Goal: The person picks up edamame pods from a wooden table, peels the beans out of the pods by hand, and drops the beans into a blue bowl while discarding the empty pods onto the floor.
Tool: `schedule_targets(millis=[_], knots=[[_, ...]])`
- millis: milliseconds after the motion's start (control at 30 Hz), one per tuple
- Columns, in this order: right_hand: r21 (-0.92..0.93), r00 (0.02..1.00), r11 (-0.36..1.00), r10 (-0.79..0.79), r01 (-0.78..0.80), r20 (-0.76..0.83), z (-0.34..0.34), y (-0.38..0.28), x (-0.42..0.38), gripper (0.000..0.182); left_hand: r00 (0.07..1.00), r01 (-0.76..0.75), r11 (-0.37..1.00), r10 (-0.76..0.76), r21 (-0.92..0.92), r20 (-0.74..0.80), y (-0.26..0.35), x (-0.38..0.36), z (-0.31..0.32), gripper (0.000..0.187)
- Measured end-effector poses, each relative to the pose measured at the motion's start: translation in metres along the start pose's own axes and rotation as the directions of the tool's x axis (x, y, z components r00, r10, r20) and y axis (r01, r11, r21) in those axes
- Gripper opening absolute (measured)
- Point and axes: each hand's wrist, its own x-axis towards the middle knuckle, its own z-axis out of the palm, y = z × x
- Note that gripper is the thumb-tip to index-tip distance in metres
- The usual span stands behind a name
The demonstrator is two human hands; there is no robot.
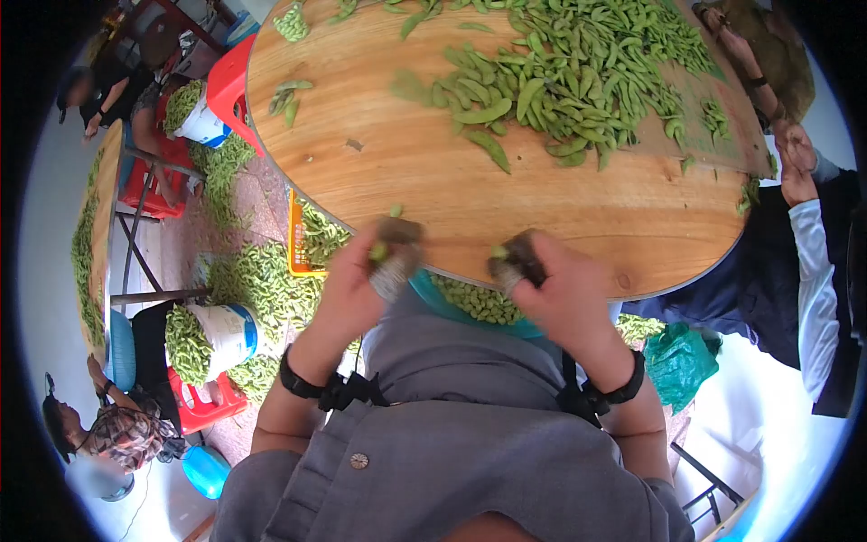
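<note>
My left hand is at the near edge of the wooden table, its fingers closed in a pinch, with a bit of green soybean pod showing at the tips. Across from it, my right hand is closed too, with a small green piece of pod at its fingertips. Both hands are blurred, and dark covers and pale wrapping are on the fingers and thumbs. A small green bean is just beyond my left fingers. Below the edge, between the hands, a teal container holds shelled beans near my lap.
A large heap of soybean pods covers the table's far right. Left stand a red chair, an orange crate and a white bucket; pods cover the floor. Co-workers sit left; another person's hands are at right.
</note>
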Motion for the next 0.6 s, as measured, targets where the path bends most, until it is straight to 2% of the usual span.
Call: schedule_targets(millis=[33, 67, 100, 133, 200, 233, 267, 300, 333, 367, 400, 433, 467, 500, 533, 567, 600], knots=[[-0.005, 1.000, 1.000, -0.004, 0.004, 0.005, 0.005, -0.006, 0.002, 0.021, 0.992, -0.035, 0.994, 0.047, -0.106, 0.120, 0.000, -0.002, 0.010, 0.028], [-0.022, 0.990, 0.993, -0.112, 0.114, 0.090, 0.011, -0.014, 0.004, 0.022, 0.965, 0.150, 0.968, -0.100, -0.199, 0.244, 0.000, -0.002, 0.013, 0.029], [-0.029, 0.961, 0.974, -0.216, 0.224, 0.174, 0.014, -0.021, 0.006, 0.022, 0.898, 0.337, 0.905, -0.225, -0.262, 0.378, 0.000, -0.002, 0.013, 0.031], [0.005, 0.945, 0.978, -0.202, 0.207, 0.257, 0.014, -0.026, 0.011, 0.024, 0.900, 0.333, 0.905, -0.221, -0.265, 0.376, -0.004, -0.003, 0.011, 0.031], [0.022, 0.944, 0.985, -0.172, 0.173, 0.282, 0.014, -0.033, 0.029, 0.023, 0.931, 0.354, 0.790, -0.247, -0.501, 0.269, -0.016, -0.007, 0.002, 0.027], [0.040, 0.942, 0.990, -0.140, 0.134, 0.304, 0.015, -0.035, 0.040, 0.023, 0.930, 0.356, 0.788, -0.249, -0.502, 0.270, -0.017, -0.009, -0.007, 0.027], [0.039, 0.943, 0.990, -0.139, 0.133, 0.303, 0.022, -0.034, 0.051, 0.023, 0.954, 0.300, 0.849, -0.260, -0.435, 0.152, -0.018, -0.010, -0.022, 0.025], [0.015, 0.936, 0.960, -0.276, 0.279, 0.218, 0.034, -0.031, 0.063, 0.021, 0.966, 0.251, 0.901, -0.255, -0.355, 0.035, -0.019, -0.011, -0.036, 0.023], [-0.023, 0.904, 0.910, -0.409, 0.415, 0.129, 0.047, -0.028, 0.072, 0.020, 0.977, 0.160, 0.957, -0.189, -0.242, -0.099, -0.021, -0.013, -0.049, 0.024], [-0.026, 0.908, 0.912, -0.404, 0.409, 0.115, 0.062, -0.026, 0.078, 0.020, 0.971, 0.076, 0.991, -0.100, -0.115, -0.219, -0.023, -0.015, -0.061, 0.024], [-0.063, 0.897, 0.900, -0.420, 0.431, 0.138, 0.077, -0.023, 0.084, 0.019, 0.951, 0.028, 0.994, 0.007, 0.108, -0.310, -0.029, -0.016, -0.075, 0.027], [-0.100, 0.886, 0.886, -0.434, 0.452, 0.163, 0.083, -0.025, 0.088, 0.019, 0.918, -0.004, 0.945, 0.132, 0.326, -0.374, -0.034, -0.016, -0.087, 0.029], [-0.107, 0.890, 0.888, -0.429, 0.447, 0.152, 0.084, -0.026, 0.090, 0.019, 0.891, 0.026, 0.770, 0.272, 0.637, -0.365, -0.034, -0.016, -0.098, 0.031], [-0.154, 0.913, 0.912, -0.345, 0.381, 0.217, 0.083, -0.030, 0.090, 0.021, 0.862, 0.077, 0.499, 0.402, 0.863, -0.309, -0.032, -0.016, -0.103, 0.033], [-0.203, 0.926, 0.926, -0.255, 0.317, 0.279, 0.082, -0.033, 0.088, 0.023, 0.835, 0.195, 0.368, 0.424, 0.909, -0.351, -0.031, -0.014, -0.103, 0.034], [-0.208, 0.928, 0.926, -0.252, 0.313, 0.275, 0.078, -0.034, 0.083, 0.023, 0.836, 0.189, 0.370, 0.426, 0.910, -0.347, -0.029, -0.010, -0.101, 0.034], [-0.175, 0.924, 0.929, -0.273, 0.325, 0.269, 0.072, -0.032, 0.073, 0.024, 0.803, 0.132, 0.373, 0.502, 0.918, -0.320, -0.023, -0.002, -0.094, 0.034]])
